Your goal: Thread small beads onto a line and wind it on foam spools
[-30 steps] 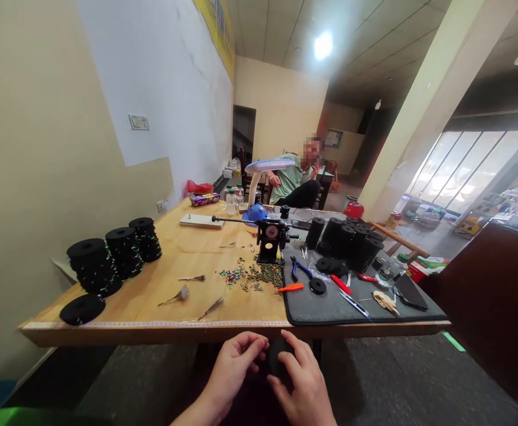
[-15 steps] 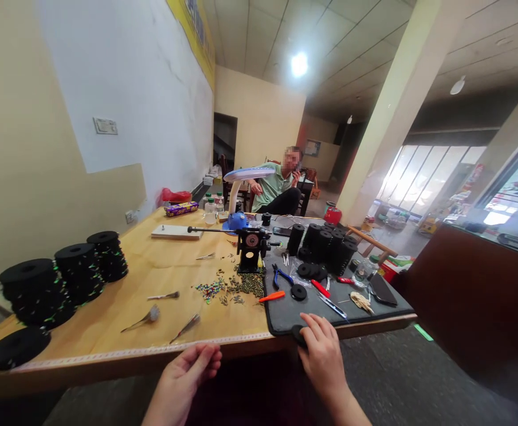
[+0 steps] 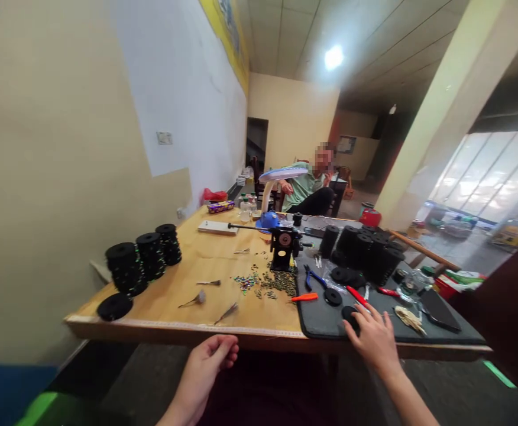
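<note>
My right hand (image 3: 374, 337) is at the front of the dark mat (image 3: 325, 325), with thumb and forefinger around a black foam spool (image 3: 350, 315) and the other fingers spread. My left hand (image 3: 210, 361) hovers in front of the table edge, thumb pressed to curled fingers; whatever is in the pinch, if anything, is too small to see. Close to my right hand lie another flat black spool (image 3: 332, 297), a red-handled tool (image 3: 357, 296) and an orange-handled tool (image 3: 304, 297). Blue-handled pliers (image 3: 314, 278) rest farther back on the mat.
A black hand-cranked device (image 3: 282, 248) stands mid-table behind small scattered metal pieces (image 3: 279, 283) and coloured beads (image 3: 246, 283). Wound spools (image 3: 126, 267) are stacked left, bare black spools (image 3: 368, 251) right. Behind the blue lamp (image 3: 268, 220) sits a person (image 3: 307, 189).
My view has turned left, so the table appears shifted right. My right hand has moved the spool from the mat's front edge farther onto the mat. My left hand stays pinched.
</note>
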Tool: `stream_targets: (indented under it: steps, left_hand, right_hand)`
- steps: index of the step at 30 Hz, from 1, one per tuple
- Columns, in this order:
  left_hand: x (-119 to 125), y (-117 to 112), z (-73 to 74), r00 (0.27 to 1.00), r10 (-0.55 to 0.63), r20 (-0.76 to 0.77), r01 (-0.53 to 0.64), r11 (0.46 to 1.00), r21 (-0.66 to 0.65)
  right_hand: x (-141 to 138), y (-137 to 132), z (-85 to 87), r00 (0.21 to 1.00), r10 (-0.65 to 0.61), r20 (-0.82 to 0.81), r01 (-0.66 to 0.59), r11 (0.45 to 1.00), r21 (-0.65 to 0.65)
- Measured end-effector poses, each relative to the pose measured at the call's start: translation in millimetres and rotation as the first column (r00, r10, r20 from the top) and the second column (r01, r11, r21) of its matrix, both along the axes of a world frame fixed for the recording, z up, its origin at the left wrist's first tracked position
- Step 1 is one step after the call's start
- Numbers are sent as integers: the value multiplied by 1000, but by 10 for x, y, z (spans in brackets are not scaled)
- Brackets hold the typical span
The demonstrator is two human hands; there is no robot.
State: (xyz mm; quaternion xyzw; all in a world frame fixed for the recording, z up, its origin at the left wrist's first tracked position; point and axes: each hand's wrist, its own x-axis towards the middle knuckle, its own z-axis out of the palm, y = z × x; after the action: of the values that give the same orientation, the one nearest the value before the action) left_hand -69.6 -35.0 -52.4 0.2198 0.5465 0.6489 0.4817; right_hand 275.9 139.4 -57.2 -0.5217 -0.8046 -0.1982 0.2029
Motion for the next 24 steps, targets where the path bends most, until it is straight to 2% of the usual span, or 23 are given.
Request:
stream_targets:
  steps: [2, 4, 7, 8, 10, 12, 13, 15, 20, 24]
  left_hand:
    - [15, -28, -7, 999, -17, -46, 17, 1000, -8]
    - [50, -49, 0, 995, -45, -95, 43, 999, -18]
    - [142, -60, 15, 978, -109, -180, 103, 994, -40]
    - [181, -58, 16, 968, -134, -210, 126, 991, -51]
    - [262, -49, 9, 946, -182, -270, 170, 983, -70]
    - [339, -40, -16, 915, -228, -332, 218, 974, -68]
    - [371, -36, -35, 899, -252, -357, 249, 967, -56]
    - [421, -29, -75, 870, -294, -395, 308, 951, -30]
    - [460, -21, -105, 833, -306, -461, 341, 940, -8]
    - [477, -33, -71, 849, -315, -424, 355, 935, 16]
  right_hand:
    - [10, 58, 2, 999, 9, -50, -8, 1000, 29]
    - [-70, 24, 49, 988, 70, -134, -62, 996, 68]
    - [-434, -280, 204, 910, 248, -333, -240, 968, 65]
    - [-615, -432, 267, 865, 295, -405, -320, 948, 7]
    - [-1014, -740, 382, 764, 365, -532, -504, 853, -138]
    - [-1387, -977, 463, 681, 365, -635, -641, 717, -275]
    - [-1540, -1054, 486, 660, 349, -666, -683, 648, -337]
    - [-1759, -1123, 501, 645, 289, -708, -714, 558, -423]
    - [-1937, -1066, 438, 588, 148, -795, -796, 279, -537]
    - [-1954, -1060, 354, 527, -67, -847, -829, 182, -530]
